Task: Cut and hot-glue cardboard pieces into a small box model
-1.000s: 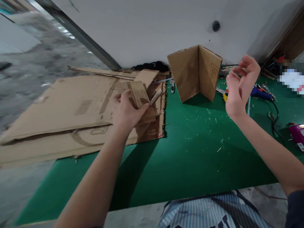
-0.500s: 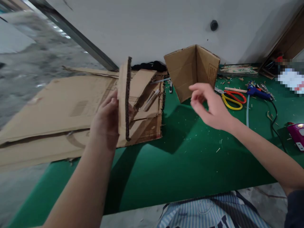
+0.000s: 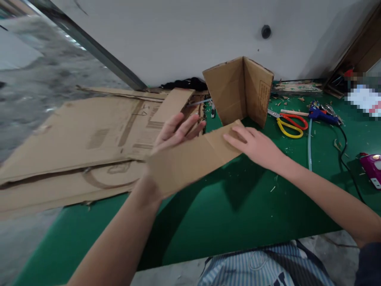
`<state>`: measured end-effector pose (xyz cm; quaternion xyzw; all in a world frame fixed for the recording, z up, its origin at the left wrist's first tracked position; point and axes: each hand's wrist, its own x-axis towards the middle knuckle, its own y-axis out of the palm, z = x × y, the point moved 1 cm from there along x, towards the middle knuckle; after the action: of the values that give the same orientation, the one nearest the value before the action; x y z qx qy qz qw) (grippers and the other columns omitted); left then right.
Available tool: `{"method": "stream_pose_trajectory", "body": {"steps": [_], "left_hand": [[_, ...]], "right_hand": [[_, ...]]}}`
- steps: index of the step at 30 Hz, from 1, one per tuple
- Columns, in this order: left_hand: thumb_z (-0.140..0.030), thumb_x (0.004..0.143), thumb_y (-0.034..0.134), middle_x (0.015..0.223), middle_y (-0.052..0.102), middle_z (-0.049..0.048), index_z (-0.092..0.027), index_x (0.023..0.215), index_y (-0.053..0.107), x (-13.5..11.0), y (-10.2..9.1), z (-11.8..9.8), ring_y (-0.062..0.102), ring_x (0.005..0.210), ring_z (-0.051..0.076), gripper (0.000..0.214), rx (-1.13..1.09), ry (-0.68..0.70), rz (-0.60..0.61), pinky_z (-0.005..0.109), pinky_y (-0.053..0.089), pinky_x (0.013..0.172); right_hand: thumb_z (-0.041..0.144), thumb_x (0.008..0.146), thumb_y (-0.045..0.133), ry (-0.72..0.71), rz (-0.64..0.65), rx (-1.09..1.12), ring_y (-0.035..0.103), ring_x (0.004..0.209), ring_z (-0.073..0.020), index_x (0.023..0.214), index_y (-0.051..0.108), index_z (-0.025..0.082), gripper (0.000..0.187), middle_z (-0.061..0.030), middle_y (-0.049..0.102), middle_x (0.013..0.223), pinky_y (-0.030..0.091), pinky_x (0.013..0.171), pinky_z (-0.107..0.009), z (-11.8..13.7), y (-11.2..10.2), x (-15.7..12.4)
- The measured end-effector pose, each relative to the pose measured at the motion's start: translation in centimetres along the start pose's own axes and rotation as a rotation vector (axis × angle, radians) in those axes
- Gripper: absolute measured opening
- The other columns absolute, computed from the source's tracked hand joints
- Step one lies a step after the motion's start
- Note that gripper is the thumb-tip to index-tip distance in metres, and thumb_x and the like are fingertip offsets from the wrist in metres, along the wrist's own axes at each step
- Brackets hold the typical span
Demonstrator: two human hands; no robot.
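Observation:
I hold a flat brown cardboard piece (image 3: 190, 163) in the air above the green mat (image 3: 253, 210), between both hands. My left hand (image 3: 178, 133) is behind its left part; the fingers stick out stretched above the edge and the palm is hidden. My right hand (image 3: 257, 146) grips the piece's right end, fingers lying on top. Just behind it a folded cardboard corner (image 3: 238, 91) stands upright on the mat.
Large flattened cardboard sheets (image 3: 74, 143) cover the left of the table. Red-and-yellow scissors (image 3: 290, 125), a blue glue gun (image 3: 323, 115) with a black cable (image 3: 347, 147) and a purple device (image 3: 372, 169) lie at the right. Small scraps dot the mat. A grey wall stands behind.
My left hand lifted the cardboard piece off the pile, turned it edge-on, then swung it flat toward the right. My right hand came down from the air and took its right end.

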<state>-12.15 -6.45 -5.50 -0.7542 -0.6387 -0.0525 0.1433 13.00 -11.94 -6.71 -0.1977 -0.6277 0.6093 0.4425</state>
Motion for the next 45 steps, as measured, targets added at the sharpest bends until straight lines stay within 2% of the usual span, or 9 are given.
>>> {"method": "stream_pose_trajectory", "body": {"steps": [4, 7, 9, 10, 14, 18, 27, 33, 45], "left_hand": [[-0.057, 0.072, 0.082, 0.116, 0.077, -0.0026, -0.044, 0.102, 0.076, 0.8, -2.9, 1.0, 0.071, 0.115, 0.029, 0.033, -0.122, -0.122, -0.081, 0.056, 0.057, 0.105], [-0.065, 0.084, 0.067, 0.135, 0.069, 0.0078, -0.038, 0.126, 0.069, -0.3, -1.3, 0.6, 0.061, 0.13, 0.037, 0.049, 0.347, 0.011, 0.301, 0.063, 0.048, 0.113], [-0.069, 0.078, 0.071, 0.158, 0.05, 0.0111, -0.037, 0.144, 0.056, -1.7, 1.3, 0.4, 0.047, 0.145, 0.044, 0.075, 0.687, 0.061, 0.626, 0.067, 0.042, 0.116], [-0.069, 0.079, 0.069, 0.162, 0.045, 0.0115, -0.035, 0.147, 0.053, -2.4, 2.6, 0.4, 0.036, 0.151, 0.046, 0.078, 0.837, 0.098, 0.672, 0.07, 0.035, 0.12], [-0.053, 0.099, 0.05, 0.167, 0.036, 0.0148, -0.025, 0.152, 0.047, -3.4, 5.5, 0.8, 0.036, 0.151, 0.044, 0.06, 1.108, 0.172, 0.653, 0.066, 0.04, 0.117], [-0.049, 0.101, 0.049, 0.164, 0.04, 0.0142, -0.02, 0.15, 0.048, -2.7, 4.9, 1.2, 0.041, 0.148, 0.041, 0.057, 1.177, 0.155, 0.637, 0.063, 0.042, 0.116], [-0.047, 0.1, 0.052, 0.163, 0.041, 0.0123, -0.023, 0.148, 0.051, -1.2, 5.3, 1.2, 0.04, 0.149, 0.04, 0.053, 1.176, 0.11, 0.605, 0.062, 0.039, 0.12], [-0.048, 0.1, 0.052, 0.158, 0.045, 0.0139, -0.027, 0.145, 0.057, -0.8, 5.6, 1.7, 0.041, 0.145, 0.044, 0.05, 1.179, 0.141, 0.544, 0.07, 0.043, 0.112], [-0.055, 0.095, 0.059, 0.146, 0.057, 0.0148, -0.019, 0.137, 0.061, -0.6, 5.3, 1.9, 0.052, 0.137, 0.038, 0.055, 1.097, 0.211, 0.442, 0.061, 0.045, 0.113]], "right_hand": [[-0.003, 0.085, 0.039, 0.117, 0.008, -0.035, 0.053, 0.123, -0.0345, 0.147, 0.051, 0.015, 0.066, -0.0179, 0.051, 0.149, 0.055, 0.1, -0.054, -3.6, 0.8, -1.1], [0.001, 0.079, 0.046, 0.159, 0.033, 0.068, 0.051, 0.124, -0.035, 0.146, 0.05, 0.014, 0.068, -0.0172, 0.053, 0.146, 0.052, 0.105, -0.056, -4.5, 1.7, -1.6], [0.002, 0.079, 0.047, 0.153, 0.032, 0.077, 0.05, 0.125, -0.0347, 0.146, 0.049, 0.014, 0.069, -0.0165, 0.053, 0.146, 0.051, 0.106, -0.055, -4.6, 1.9, -1.7], [0.001, 0.08, 0.047, 0.152, 0.027, 0.045, 0.05, 0.124, -0.0348, 0.146, 0.049, 0.014, 0.068, -0.0168, 0.054, 0.145, 0.051, 0.104, -0.055, -4.5, 1.8, -1.7], [0.003, 0.089, 0.04, 0.183, 0.018, -0.191, 0.053, 0.114, -0.0358, 0.143, 0.053, 0.012, 0.056, -0.0201, 0.058, 0.136, 0.049, 0.09, -0.052, -4.2, 0.4, -1.7], [0.005, 0.093, 0.042, 0.138, 0.02, -0.283, 0.054, 0.109, -0.0325, 0.14, 0.056, 0.012, 0.05, -0.0184, 0.06, 0.131, 0.044, 0.086, -0.045, -3.7, -1.1, -2.6], [0.017, 0.1, 0.043, 0.155, 0.116, -0.096, 0.055, 0.101, -0.0266, 0.116, 0.07, 0.014, 0.031, -0.0103, 0.069, 0.112, 0.037, 0.081, -0.039, -3.1, 1.3, -5.3], [0.018, 0.101, 0.042, 0.151, 0.132, -0.047, 0.055, 0.104, -0.0272, 0.118, 0.07, 0.013, 0.033, -0.0108, 0.069, 0.115, 0.038, 0.083, -0.04, -3.4, 1.2, -5.0], [0.019, 0.101, 0.042, 0.146, 0.149, -0.03, 0.054, 0.103, -0.0271, 0.119, 0.069, 0.014, 0.033, -0.0125, 0.067, 0.117, 0.038, 0.083, -0.04, -3.6, 1.2, -5.1]]}}
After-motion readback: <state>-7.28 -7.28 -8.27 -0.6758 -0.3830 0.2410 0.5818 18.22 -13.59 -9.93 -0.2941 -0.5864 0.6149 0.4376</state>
